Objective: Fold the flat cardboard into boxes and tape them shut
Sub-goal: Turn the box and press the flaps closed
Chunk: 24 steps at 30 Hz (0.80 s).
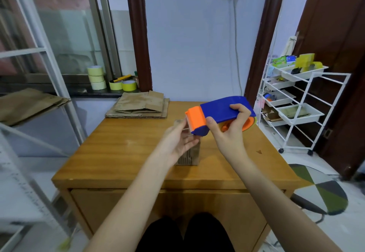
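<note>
At frame centre, a blue and orange tape dispenser (219, 113) is held above the table (122, 153) in the right hand (227, 131), its grip curled round the body. The left hand (180, 142), fingers relaxed, is touching the serrated edge. A small cardboard box (190, 156) stands beneath, well inside the table's edges; flat cardboard (140, 106) is stacked at the far edge.

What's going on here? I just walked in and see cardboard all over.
A person sits at a wooden table making boxes. The right hand holds a blue and orange tape dispenser above a small folded cardboard box on the table. The left hand reaches to the dispenser's orange end, apparently picking at the tape end, though the tape itself is hard to see. A stack of flat cardboard waits at the table's far edge.
</note>
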{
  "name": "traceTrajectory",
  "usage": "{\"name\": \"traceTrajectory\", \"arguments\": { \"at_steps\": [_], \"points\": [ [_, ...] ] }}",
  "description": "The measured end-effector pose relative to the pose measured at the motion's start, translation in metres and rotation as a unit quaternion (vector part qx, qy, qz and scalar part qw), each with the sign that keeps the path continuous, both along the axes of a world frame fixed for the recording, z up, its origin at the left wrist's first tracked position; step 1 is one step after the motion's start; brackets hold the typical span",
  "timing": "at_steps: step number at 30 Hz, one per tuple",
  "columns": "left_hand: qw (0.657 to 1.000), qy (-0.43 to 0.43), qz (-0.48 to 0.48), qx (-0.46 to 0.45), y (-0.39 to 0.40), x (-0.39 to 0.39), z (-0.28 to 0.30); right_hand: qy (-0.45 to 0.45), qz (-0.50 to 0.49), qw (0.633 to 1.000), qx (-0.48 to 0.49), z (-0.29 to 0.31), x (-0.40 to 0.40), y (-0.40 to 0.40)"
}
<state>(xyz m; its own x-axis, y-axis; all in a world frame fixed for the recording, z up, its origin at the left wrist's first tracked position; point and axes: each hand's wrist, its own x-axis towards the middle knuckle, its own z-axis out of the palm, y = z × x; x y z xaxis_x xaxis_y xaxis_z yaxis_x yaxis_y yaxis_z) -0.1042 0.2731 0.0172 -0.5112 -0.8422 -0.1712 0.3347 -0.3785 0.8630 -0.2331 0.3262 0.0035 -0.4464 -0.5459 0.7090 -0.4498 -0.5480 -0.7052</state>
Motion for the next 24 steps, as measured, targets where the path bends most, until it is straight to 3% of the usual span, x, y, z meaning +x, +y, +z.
{"name": "traceTrajectory", "arguments": {
  "at_steps": [9, 17, 24],
  "points": [
    [0.994, -0.006, 0.110, 0.014, 0.006, -0.016, -0.004, -0.092, 0.005, 0.995, -0.029, -0.002, 0.020, -0.007],
    [0.980, -0.060, 0.167, -0.092, 0.010, -0.023, -0.008, -0.152, -0.014, 0.987, -0.057, 0.000, 0.028, -0.009],
    [0.927, -0.150, 0.265, -0.219, 0.011, -0.029, -0.014, -0.191, -0.040, 0.980, -0.044, 0.004, 0.026, -0.017]
  ]
}}
